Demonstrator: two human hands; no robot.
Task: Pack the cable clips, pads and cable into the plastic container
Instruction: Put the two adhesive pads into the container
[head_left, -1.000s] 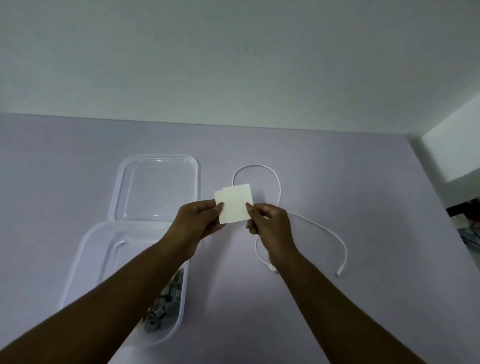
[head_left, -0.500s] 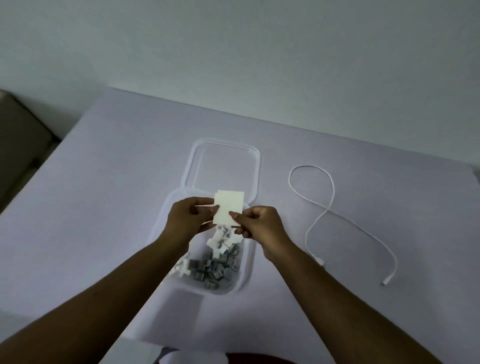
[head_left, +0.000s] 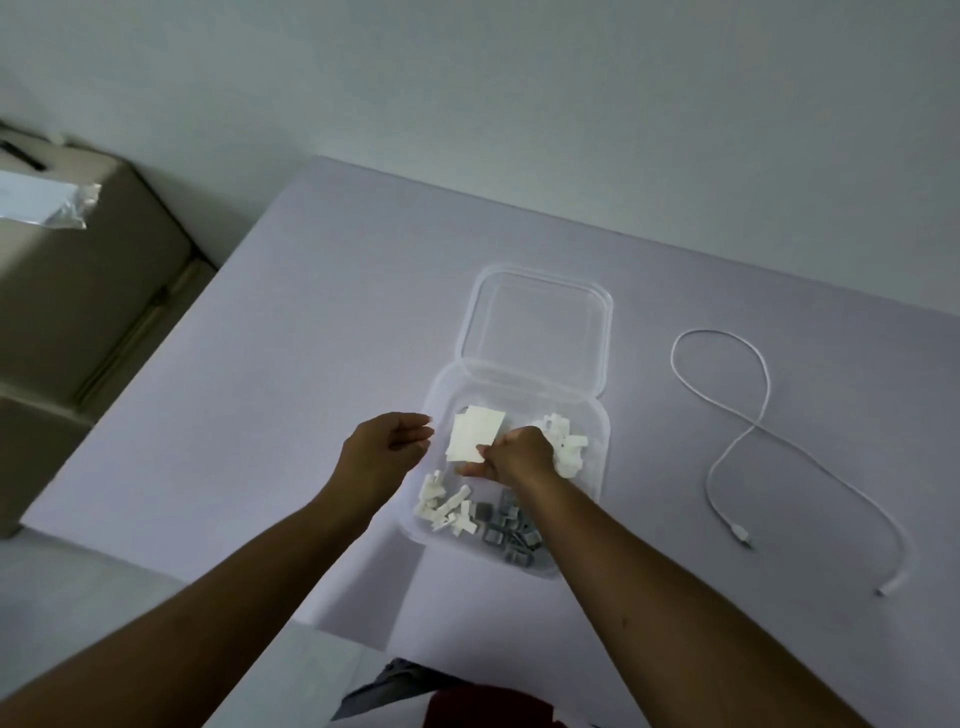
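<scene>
A clear plastic container (head_left: 602, 447) sits on the lavender table with its hinged lid (head_left: 537, 327) laid open behind it. Inside lie white cable clips (head_left: 444, 506) and grey clips (head_left: 511, 525). My right hand (head_left: 517, 454) pinches a stack of white pads (head_left: 474, 434) and holds it inside the container's far left part. My left hand (head_left: 387, 449) hovers just left of the container, fingers loosely curled and holding nothing. A white cable (head_left: 737, 441) lies snaked on the table to the right.
A beige cardboard box (head_left: 78, 291) with a plastic-wrapped sheet on top stands beside the table's left edge. The table (head_left: 260, 389) ends close to my body at the bottom. A pale wall rises behind it.
My left hand has let go of the pads and drawn back to the left. My right hand has lowered the pads into the container. The view has swung left.
</scene>
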